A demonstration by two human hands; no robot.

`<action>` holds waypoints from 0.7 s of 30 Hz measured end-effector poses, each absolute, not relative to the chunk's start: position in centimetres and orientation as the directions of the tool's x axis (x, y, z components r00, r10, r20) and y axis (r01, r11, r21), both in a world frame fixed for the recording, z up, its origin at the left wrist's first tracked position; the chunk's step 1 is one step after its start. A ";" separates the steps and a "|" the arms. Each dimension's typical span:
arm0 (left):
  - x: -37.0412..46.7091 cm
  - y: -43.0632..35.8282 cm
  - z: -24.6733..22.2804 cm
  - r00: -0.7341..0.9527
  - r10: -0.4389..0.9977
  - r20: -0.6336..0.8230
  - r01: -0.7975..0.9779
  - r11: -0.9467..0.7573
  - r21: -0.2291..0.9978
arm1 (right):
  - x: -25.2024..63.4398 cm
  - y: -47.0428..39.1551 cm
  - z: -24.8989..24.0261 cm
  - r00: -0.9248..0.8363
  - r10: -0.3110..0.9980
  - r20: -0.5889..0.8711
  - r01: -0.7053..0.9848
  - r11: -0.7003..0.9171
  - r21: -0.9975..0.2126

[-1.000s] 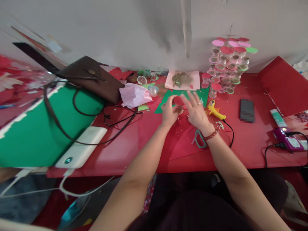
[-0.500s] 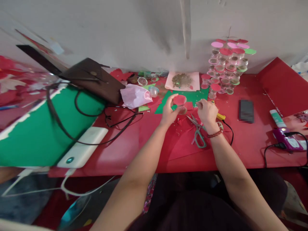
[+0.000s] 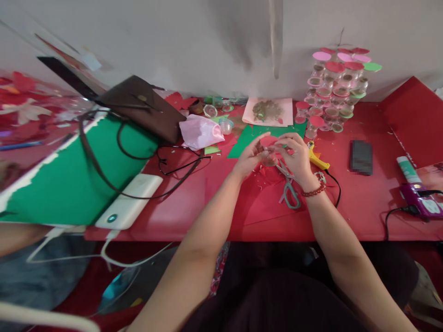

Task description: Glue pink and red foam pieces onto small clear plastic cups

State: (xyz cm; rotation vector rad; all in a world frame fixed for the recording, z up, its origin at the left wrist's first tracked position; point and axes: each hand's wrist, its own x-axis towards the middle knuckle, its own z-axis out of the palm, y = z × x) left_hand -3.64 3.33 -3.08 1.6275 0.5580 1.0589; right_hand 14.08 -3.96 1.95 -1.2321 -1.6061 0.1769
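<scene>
Above the middle of the table, my left hand (image 3: 249,156) is closed around a small clear plastic cup (image 3: 270,161) with a red paper disc (image 3: 268,141) on its top. My right hand (image 3: 296,154) meets it from the right, fingers pinched at the disc's and cup's edge; the fingers partly hide the contact. Just below my hands lie open scissors (image 3: 290,189) with grey-green handles, on red paper (image 3: 263,198) with scraps. A yellow hot glue gun (image 3: 319,159) rests to the right of my right hand.
At the back right stands a stack of clear cups (image 3: 325,94) topped with coloured discs. A black phone (image 3: 361,157) and a glue stick (image 3: 407,169) lie right. To the left are a brown bag (image 3: 141,108), eyeglasses (image 3: 178,168) and a white power bank (image 3: 129,203).
My right hand has moved left and come against the cup and red disc in my left hand. The whole view has shifted slightly.
</scene>
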 end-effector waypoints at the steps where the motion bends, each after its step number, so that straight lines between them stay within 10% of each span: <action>1: -3.6 3.3 -3.1 0.500 0.789 0.358 -0.146 -0.331 0.932 | 14.1 -3.9 2.0 0.084 0.774 0.627 0.612 0.456 -0.646; 12: -3.3 3.3 -2.9 0.450 0.811 0.372 -0.227 -0.300 0.927 | 14.0 -3.8 1.7 0.281 0.774 0.568 0.471 0.404 -0.784; 21: -3.8 3.8 -1.8 0.403 0.821 0.404 -0.178 -0.363 0.915 | 13.9 -2.5 0.2 0.195 0.977 0.083 0.076 0.070 -0.995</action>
